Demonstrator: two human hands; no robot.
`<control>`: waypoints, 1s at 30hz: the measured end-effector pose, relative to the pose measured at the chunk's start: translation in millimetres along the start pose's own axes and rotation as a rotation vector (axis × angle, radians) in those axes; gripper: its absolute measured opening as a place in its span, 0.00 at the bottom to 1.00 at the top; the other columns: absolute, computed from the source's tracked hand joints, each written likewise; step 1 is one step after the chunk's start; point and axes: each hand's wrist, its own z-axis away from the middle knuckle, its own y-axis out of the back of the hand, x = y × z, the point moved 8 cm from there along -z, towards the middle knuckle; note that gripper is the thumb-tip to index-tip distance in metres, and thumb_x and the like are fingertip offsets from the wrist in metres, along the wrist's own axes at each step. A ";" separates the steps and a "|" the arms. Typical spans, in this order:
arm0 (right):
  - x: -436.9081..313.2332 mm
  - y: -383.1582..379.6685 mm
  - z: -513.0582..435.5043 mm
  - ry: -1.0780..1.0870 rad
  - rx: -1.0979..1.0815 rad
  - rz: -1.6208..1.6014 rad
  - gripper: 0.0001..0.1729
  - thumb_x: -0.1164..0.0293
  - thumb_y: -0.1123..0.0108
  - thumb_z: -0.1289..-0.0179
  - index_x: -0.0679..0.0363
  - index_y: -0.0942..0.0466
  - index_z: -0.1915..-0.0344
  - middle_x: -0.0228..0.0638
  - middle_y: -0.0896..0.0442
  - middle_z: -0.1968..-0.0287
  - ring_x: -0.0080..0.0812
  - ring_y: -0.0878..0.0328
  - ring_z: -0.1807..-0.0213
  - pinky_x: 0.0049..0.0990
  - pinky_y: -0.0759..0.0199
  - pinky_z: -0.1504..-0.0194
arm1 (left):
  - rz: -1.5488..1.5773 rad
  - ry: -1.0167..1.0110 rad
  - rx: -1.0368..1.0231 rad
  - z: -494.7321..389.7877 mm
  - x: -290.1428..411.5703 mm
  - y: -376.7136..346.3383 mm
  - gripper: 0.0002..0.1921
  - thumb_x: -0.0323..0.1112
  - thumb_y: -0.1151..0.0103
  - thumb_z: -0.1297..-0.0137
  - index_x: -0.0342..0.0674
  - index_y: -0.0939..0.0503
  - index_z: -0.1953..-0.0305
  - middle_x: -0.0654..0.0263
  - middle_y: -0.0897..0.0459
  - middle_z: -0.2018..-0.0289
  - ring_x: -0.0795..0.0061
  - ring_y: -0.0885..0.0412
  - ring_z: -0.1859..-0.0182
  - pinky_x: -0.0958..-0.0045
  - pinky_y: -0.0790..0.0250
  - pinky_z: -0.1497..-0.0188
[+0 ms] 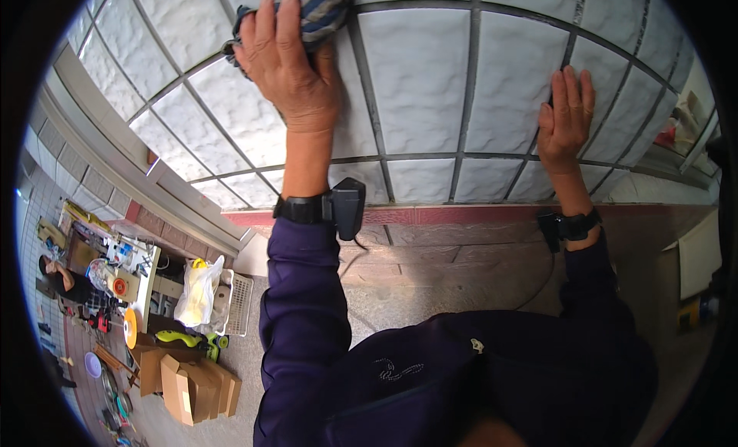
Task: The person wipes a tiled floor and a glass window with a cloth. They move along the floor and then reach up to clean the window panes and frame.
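My left hand [294, 78] presses a crumpled blue-and-grey striped cloth [326, 14] against a wall of white embossed tiles [424, 84]. Part of the cloth is hidden under the palm and fingers. Over to the right, my right hand [568, 121] rests flat on the same tiles, with its fingers extended across a dark grout line; I see nothing held in it. Each wrist wears a black strap with a small black box and a cable. Along the foot of the tiles runs a red border strip [426, 216].
At left stand a sewing machine [122, 287] on a white table [149, 268], a white plastic basket [241, 303] with bags and open cardboard boxes [193, 389]. A person [72, 285] is farther off. A door frame [199, 213] borders the tiles; a window frame [700, 141] is at right.
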 end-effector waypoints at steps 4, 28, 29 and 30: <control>1.2 -1.3 1.6 0.001 0.008 -0.009 0.21 0.71 0.47 0.37 0.60 0.25 0.44 0.38 0.27 0.39 0.45 0.38 0.33 0.42 0.47 0.34 | 0.035 0.065 -0.119 58.5 23.6 14.1 0.26 0.27 0.46 0.47 0.42 0.28 0.42 0.51 0.30 0.41 0.47 0.35 0.38 0.47 0.49 0.37; -11.1 3.3 -5.9 0.065 0.020 -0.001 0.20 0.73 0.53 0.33 0.67 0.28 0.43 0.47 0.27 0.41 0.56 0.35 0.37 0.44 0.43 0.36 | -0.268 0.949 0.093 287.0 -198.1 190.5 0.27 0.25 0.60 0.36 0.29 0.44 0.34 0.47 0.36 0.38 0.54 0.37 0.36 0.65 0.49 0.33; -12.7 3.9 -6.2 0.081 0.036 0.013 0.20 0.73 0.53 0.33 0.67 0.28 0.43 0.47 0.27 0.41 0.55 0.35 0.37 0.44 0.43 0.36 | -0.226 1.007 0.148 288.2 -219.5 199.8 0.27 0.26 0.60 0.36 0.29 0.45 0.35 0.49 0.35 0.39 0.57 0.35 0.38 0.66 0.47 0.34; -12.9 3.9 -6.3 0.078 0.033 0.021 0.20 0.73 0.53 0.33 0.67 0.28 0.43 0.47 0.27 0.41 0.55 0.35 0.37 0.44 0.43 0.37 | -0.204 1.062 0.149 290.2 -234.3 206.3 0.27 0.26 0.59 0.36 0.28 0.44 0.35 0.50 0.34 0.40 0.58 0.34 0.39 0.67 0.46 0.35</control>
